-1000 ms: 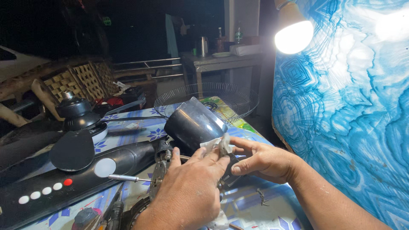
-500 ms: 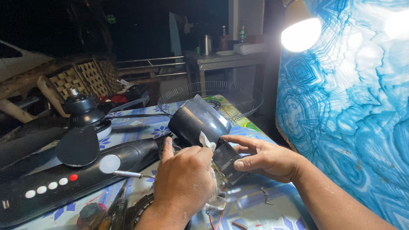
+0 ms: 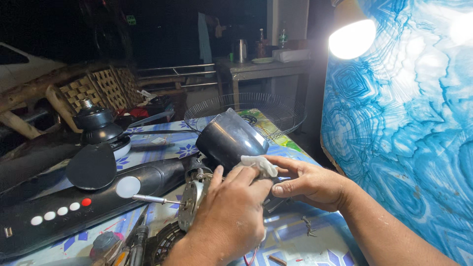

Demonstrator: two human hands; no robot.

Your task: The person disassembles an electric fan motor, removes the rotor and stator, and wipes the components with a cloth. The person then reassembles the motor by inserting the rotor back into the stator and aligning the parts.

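Fingers of both hands (image 3: 231, 207) (image 3: 308, 182) pinch white cloth (image 3: 256, 165) against motor (image 3: 194, 194), shaft (image 3: 155, 199) pointing left.

L hand (image 3: 231, 212) low centre, back to cam, fingers curled fwd, thumb up at left edge, fingertips meeting R fingers. R hand (image 3: 308, 182) in from right, palm down, index + thumb extended leftward, pinched. R forearm angled to lower-right corner. Both wrists roughly straight.
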